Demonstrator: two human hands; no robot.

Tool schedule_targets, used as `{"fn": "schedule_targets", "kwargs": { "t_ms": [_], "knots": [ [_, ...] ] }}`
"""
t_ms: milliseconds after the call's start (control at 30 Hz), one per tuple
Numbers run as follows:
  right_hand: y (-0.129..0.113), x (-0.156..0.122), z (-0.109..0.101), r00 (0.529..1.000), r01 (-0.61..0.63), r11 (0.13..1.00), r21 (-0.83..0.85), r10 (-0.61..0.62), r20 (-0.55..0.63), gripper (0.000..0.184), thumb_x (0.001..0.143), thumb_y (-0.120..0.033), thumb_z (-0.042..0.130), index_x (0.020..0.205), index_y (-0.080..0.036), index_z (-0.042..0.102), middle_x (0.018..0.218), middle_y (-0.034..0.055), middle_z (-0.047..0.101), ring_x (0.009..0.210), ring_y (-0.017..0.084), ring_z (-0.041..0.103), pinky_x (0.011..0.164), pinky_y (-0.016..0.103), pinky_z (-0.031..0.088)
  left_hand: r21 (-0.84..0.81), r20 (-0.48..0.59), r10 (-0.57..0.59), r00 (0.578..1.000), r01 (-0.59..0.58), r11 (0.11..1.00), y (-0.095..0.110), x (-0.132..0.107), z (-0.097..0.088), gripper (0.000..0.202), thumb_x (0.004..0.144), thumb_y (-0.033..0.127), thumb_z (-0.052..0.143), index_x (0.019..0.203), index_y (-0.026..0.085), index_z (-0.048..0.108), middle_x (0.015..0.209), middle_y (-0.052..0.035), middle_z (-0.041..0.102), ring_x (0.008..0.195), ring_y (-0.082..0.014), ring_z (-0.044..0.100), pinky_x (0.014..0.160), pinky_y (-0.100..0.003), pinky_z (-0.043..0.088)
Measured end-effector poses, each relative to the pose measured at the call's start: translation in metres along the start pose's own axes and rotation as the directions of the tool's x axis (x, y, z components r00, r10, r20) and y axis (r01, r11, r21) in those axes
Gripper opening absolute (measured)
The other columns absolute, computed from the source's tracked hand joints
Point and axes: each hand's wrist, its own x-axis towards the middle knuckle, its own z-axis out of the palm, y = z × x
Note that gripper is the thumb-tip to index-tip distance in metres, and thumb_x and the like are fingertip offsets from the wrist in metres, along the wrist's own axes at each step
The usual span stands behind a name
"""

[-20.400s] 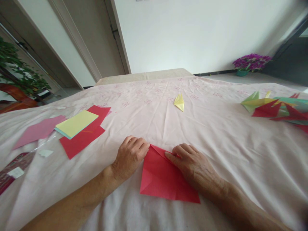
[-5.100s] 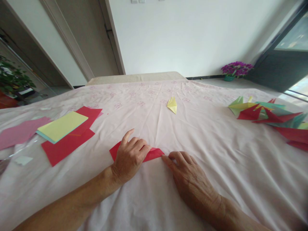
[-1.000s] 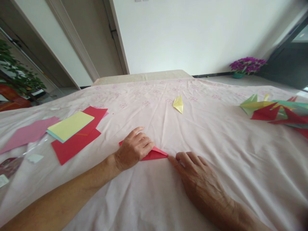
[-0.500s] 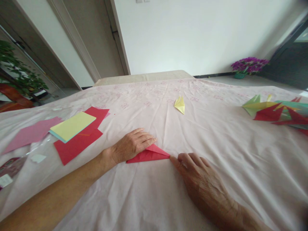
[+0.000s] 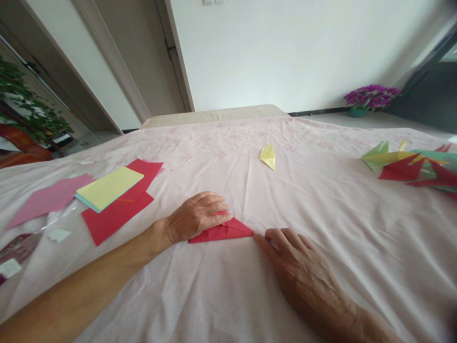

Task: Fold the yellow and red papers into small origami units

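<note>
A red folded paper [image 5: 228,229] lies on the cloth before me, long and pointed toward the right. Across its left and upper part rests my left hand [image 5: 198,214], palm down with the fingers stretched out, hiding some of the sheet. At the paper's right tip, my right hand [image 5: 291,255] has its thumb and forefinger closed on the corner, while the other fingers are curled. Beyond the hands stands a small yellow folded paper piece [image 5: 267,156].
Red sheets [image 5: 116,221], a yellow sheet [image 5: 110,186] and pink sheets [image 5: 52,200] lie to the left, near a clear plastic wrapper [image 5: 21,247]. Several folded paper cranes [image 5: 402,169] sit at the far right. The pinkish tablecloth [image 5: 321,200] is wrinkled.
The left hand's fingers have shifted slightly over the red paper, and its upper flap now lies lower under them. My right hand keeps its place at the tip.
</note>
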Motion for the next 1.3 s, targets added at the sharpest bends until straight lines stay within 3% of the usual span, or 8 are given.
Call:
{"fn": "schedule_targets", "kwargs": {
  "t_ms": [133,267,467,800,933,1033,1200,1300],
  "knots": [
    [0.000,0.001,-0.001,1.000,-0.004,1.000,0.006,0.004,0.002,0.030,0.079,-0.011,0.065,0.107,-0.021,0.061,0.090,0.0026,0.057,0.073,0.019,0.048,0.065,0.033,0.039,0.020,0.046,-0.028,0.999,0.027,0.999,0.002,0.000,-0.002,0.028,0.091,0.016,0.055,0.116,0.025,0.062,0.102,-0.0024,0.067,0.100,-0.0161,0.058,0.096,-0.035,0.045],
    [-0.001,0.002,-0.002,1.000,0.009,1.000,-0.008,-0.009,-0.022,0.030,0.078,-0.008,0.063,0.106,-0.020,0.061,0.090,0.0033,0.058,0.074,0.019,0.048,0.064,0.033,0.038,0.009,0.106,-0.016,0.994,0.015,1.000,-0.001,-0.002,-0.001,0.029,0.092,0.013,0.051,0.119,0.021,0.060,0.101,-0.0041,0.067,0.097,-0.0158,0.059,0.090,-0.031,0.048],
    [-0.001,0.000,0.000,1.000,0.011,1.000,-0.008,-0.011,-0.020,0.028,0.079,-0.008,0.063,0.104,-0.020,0.061,0.090,0.0032,0.058,0.074,0.020,0.047,0.065,0.033,0.038,0.014,0.082,-0.004,0.997,0.003,1.000,-0.006,-0.005,0.001,0.027,0.094,0.011,0.045,0.117,0.017,0.059,0.101,-0.0060,0.069,0.094,-0.0154,0.062,0.083,-0.029,0.052],
    [-0.001,0.000,0.000,1.000,0.013,1.000,-0.004,-0.013,-0.005,0.029,0.079,-0.009,0.061,0.106,-0.020,0.060,0.090,0.0035,0.058,0.075,0.020,0.048,0.066,0.034,0.039,-0.007,0.063,-0.043,0.997,0.043,0.999,-0.009,-0.010,0.007,0.028,0.095,0.012,0.043,0.117,0.017,0.060,0.107,-0.0074,0.069,0.102,-0.0177,0.063,0.090,-0.034,0.053],
    [-0.001,0.000,0.001,1.000,0.013,1.000,-0.009,-0.013,-0.012,0.029,0.079,-0.008,0.060,0.105,-0.020,0.061,0.091,0.0035,0.058,0.074,0.020,0.049,0.065,0.034,0.039,-0.054,0.161,-0.048,0.986,0.058,0.997,-0.008,-0.010,-0.006,0.034,0.094,0.010,0.042,0.122,0.016,0.058,0.119,-0.0091,0.066,0.119,-0.0195,0.055,0.105,-0.040,0.043],
    [0.000,0.000,0.002,1.000,0.008,1.000,-0.016,-0.008,-0.020,0.028,0.078,-0.007,0.059,0.104,-0.020,0.061,0.090,0.0036,0.058,0.074,0.020,0.048,0.065,0.034,0.039,-0.055,0.294,-0.115,0.949,0.137,0.989,0.001,-0.007,-0.024,0.038,0.091,0.015,0.046,0.128,0.017,0.055,0.128,-0.0078,0.062,0.124,-0.0216,0.051,0.113,-0.047,0.030],
    [0.000,0.000,0.003,0.999,0.020,1.000,-0.016,-0.020,-0.035,0.031,0.078,-0.006,0.059,0.106,-0.020,0.061,0.090,0.0035,0.058,0.074,0.020,0.049,0.065,0.034,0.041,0.101,0.291,-0.351,0.890,0.337,0.936,0.036,0.001,-0.027,0.058,0.089,0.054,0.048,0.127,0.010,0.055,0.129,-0.0163,0.060,0.128,-0.0315,0.046,0.113,-0.052,0.027],
    [-0.001,0.001,0.003,0.999,0.022,0.999,-0.027,-0.023,-0.046,0.030,0.079,-0.006,0.057,0.105,-0.020,0.061,0.089,0.0037,0.058,0.073,0.020,0.049,0.065,0.034,0.041,0.099,0.268,-0.396,0.879,0.383,0.918,0.062,0.009,-0.014,0.052,0.095,0.042,0.044,0.136,0.011,0.045,0.140,-0.0162,0.050,0.133,-0.0278,0.041,0.114,-0.048,0.025]
  ]
}}
